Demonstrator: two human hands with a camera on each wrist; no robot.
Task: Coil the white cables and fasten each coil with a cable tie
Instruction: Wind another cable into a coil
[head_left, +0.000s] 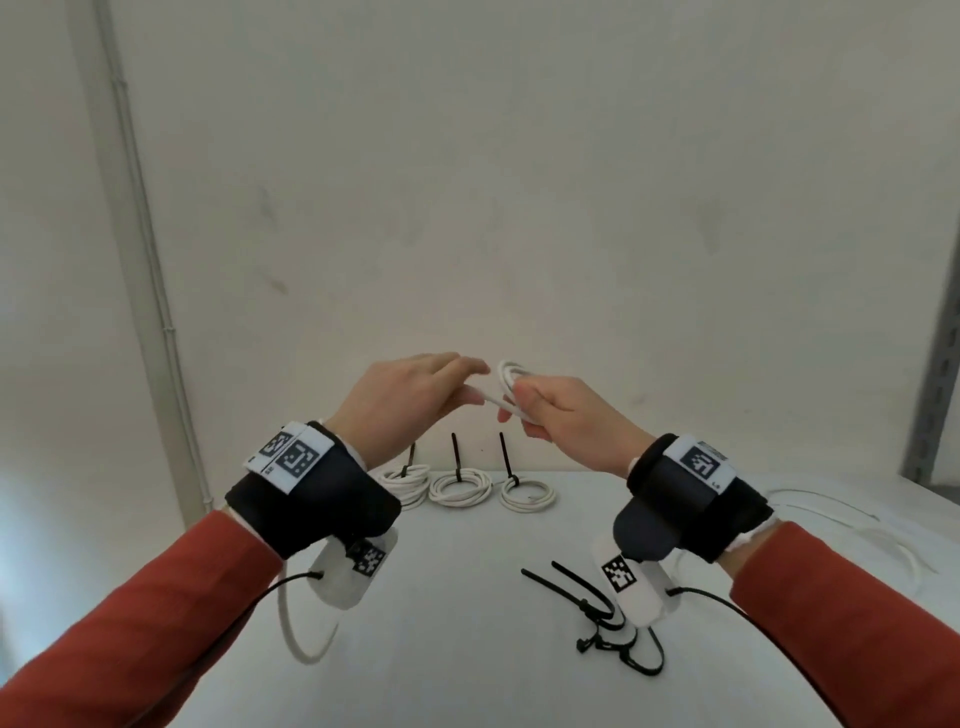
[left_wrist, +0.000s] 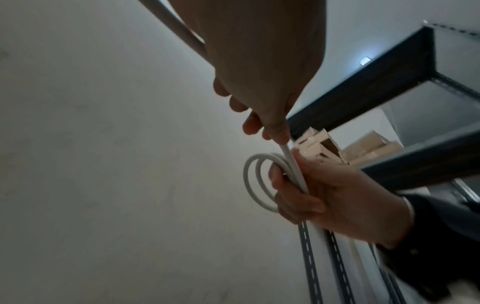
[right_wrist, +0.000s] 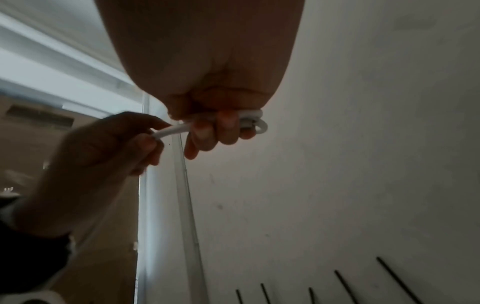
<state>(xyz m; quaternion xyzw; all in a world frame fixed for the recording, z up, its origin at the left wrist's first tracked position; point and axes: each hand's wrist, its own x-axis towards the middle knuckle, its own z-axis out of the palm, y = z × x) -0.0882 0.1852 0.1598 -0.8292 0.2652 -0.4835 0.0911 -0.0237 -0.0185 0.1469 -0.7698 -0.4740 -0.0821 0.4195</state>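
Red sleeves (head_left: 130, 597) and black wrist bands (head_left: 311, 499) fill the near edge of the head view. Beyond them both hands are raised clear of the surface (head_left: 467, 571). The right hand (head_left: 561, 415) holds a small coil (head_left: 511, 382) of white cable, its fingers (left_wrist: 298, 203) curled tight round the gathered loops. Just left of those fingers, the left hand (head_left: 410, 400) pinches the free run (left_wrist: 288, 153) of the cable between thumb and forefinger, right beside the coil. Slack (head_left: 306, 639) hangs below the left wrist.

The step looks like laying one more loop. It would go best if the right fingers clamp at one spot and each loop matches the others in size. The cable should also slide through the left pinch, so that twist runs out along the slack.

Below and beyond the fingers, three tied coils (head_left: 460, 488) lie in a row by the pale wall (head_left: 519, 208). Loose black cable ties (head_left: 597, 608) lie beneath the right wrist, with more loose white cable (head_left: 909, 558) to the right of it. Metal shelving (left_wrist: 389, 86) stands to the right.
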